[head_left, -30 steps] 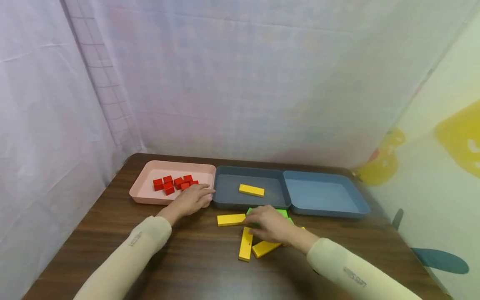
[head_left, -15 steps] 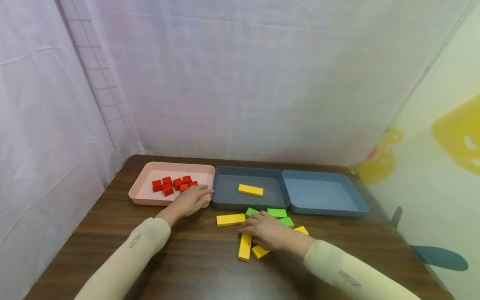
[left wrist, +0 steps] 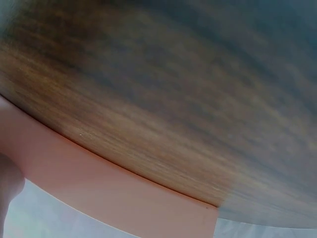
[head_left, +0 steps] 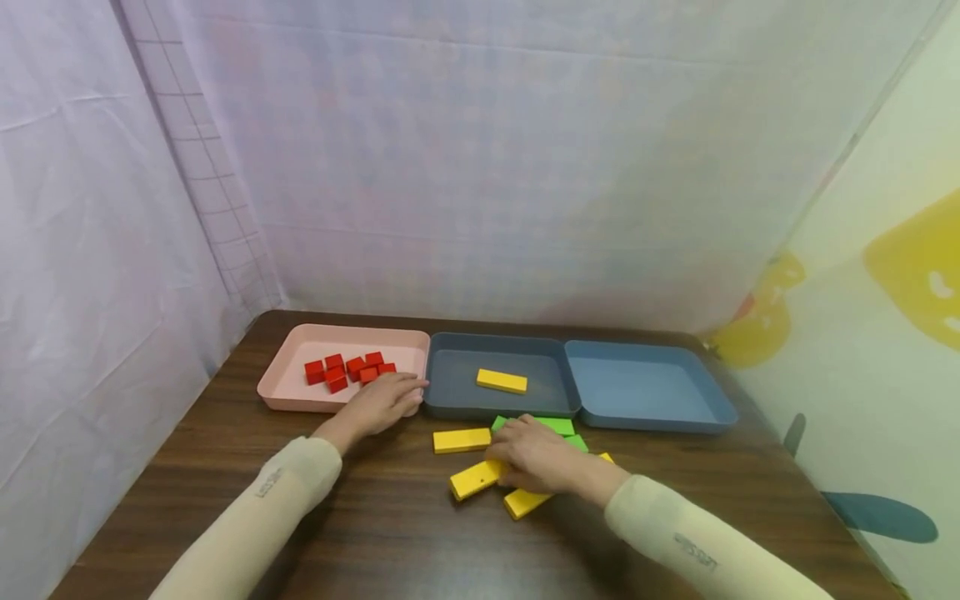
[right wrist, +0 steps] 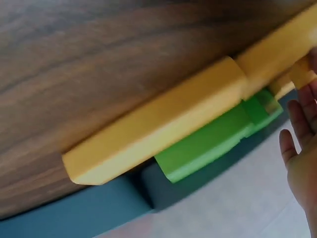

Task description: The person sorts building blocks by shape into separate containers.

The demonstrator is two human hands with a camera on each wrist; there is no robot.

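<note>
My right hand (head_left: 534,454) pinches one end of a yellow rectangular block (head_left: 475,481), which slants out to the left of the fingers. In the right wrist view, part of that hand (right wrist: 303,158) shows at the right edge. Green blocks (head_left: 556,426) lie just beyond the hand and are partly covered by it. A second yellow block (head_left: 525,503) lies below the hand, and a third yellow block (head_left: 461,441) lies to its left. My left hand (head_left: 378,404) rests at the near right corner of the pink tray (head_left: 300,402), fingers extended, holding nothing visible.
Several red cubes (head_left: 336,381) sit in the pink tray. Beside it, a dark grey tray (head_left: 450,354) holds one yellow block (head_left: 502,382). A blue tray (head_left: 648,387) adjoins on the right. A white curtain (head_left: 480,167) hangs behind the wooden table (head_left: 420,542).
My right hand has taken hold of the yellow block that pointed toward the near edge and turned it so its free end points left. The left hand has stayed put.
</note>
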